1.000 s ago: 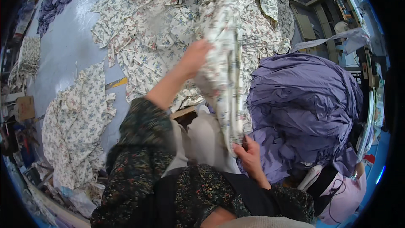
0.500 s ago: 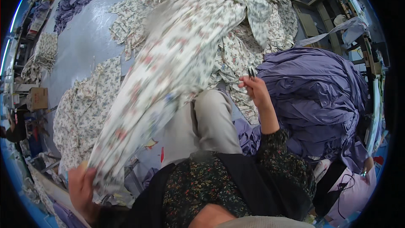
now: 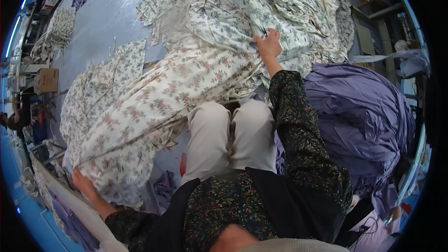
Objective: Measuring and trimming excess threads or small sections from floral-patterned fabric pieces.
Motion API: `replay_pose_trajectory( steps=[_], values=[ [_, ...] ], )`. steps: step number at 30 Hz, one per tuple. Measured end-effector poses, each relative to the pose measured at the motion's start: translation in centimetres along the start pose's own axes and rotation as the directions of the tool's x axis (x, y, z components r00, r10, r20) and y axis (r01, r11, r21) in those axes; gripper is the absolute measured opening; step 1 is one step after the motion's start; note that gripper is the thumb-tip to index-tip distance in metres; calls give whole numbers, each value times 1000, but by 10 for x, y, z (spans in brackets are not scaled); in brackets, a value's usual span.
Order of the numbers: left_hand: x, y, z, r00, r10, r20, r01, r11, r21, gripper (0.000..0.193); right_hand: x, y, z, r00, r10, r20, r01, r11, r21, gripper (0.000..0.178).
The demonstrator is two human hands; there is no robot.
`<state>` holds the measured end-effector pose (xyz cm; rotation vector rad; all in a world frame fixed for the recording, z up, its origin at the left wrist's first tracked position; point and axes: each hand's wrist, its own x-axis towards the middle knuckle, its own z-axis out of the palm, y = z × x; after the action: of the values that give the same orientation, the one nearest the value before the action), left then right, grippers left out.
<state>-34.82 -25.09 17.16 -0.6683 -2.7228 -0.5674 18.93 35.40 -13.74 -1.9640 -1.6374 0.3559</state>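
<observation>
**Q:** What fills the scene?
**A:** A broad pile of flower-printed fabric [image 3: 224, 0], heaped in folds on a grey floor [image 3: 112, 16] ahead of the person.

**Q:** And next in size?
**A:** A pale length of red-flowered cloth [image 3: 154, 95], drawn slantwise from the pile to the lower left, passing just beyond the person's pale-trousered knees [image 3: 207, 116].

**Q:** To the right?
**A:** A rounded purple heap [image 3: 359, 121], creased and gathered, near the person's right sleeve [image 3: 296, 116].

**Q:** At left?
**A:** A smaller blue-flowered heap [image 3: 95, 91], partly covered by the slanting length. Beyond it, near the rim of the view, sits a brown cardboard box [image 3: 48, 80].

**Q:** The hands?
**A:** The left hand [image 3: 86, 184], low at the near end of the red-flowered cloth, grips its edge, some fingers hidden by the fabric. The right hand [image 3: 269, 45], arm extended, rests at the cloth's far end against the pile, fingers bent; whether they pinch the fabric, one cannot tell.
</observation>
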Motion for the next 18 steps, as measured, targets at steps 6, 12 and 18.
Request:
replay_pose_trajectory(
  steps=[6, 12, 18],
  values=[
    [-10, 105, 132, 940, 171, 294, -125, 978, -169, 32, 43, 51, 59, 994, 90, 57, -71, 960, -272, 46],
    [-56, 219, 284, 644, 384, 662, -375, 912, -164, 43, 86, 130, 13, 887, 185, 424, -430, 668, 607, 22],
    [-108, 451, 441, 446, 871, 204, -651, 473, -594, 47, 27, 118, -144, 848, 100, 520, -530, 148, 835, 30]
  ],
)
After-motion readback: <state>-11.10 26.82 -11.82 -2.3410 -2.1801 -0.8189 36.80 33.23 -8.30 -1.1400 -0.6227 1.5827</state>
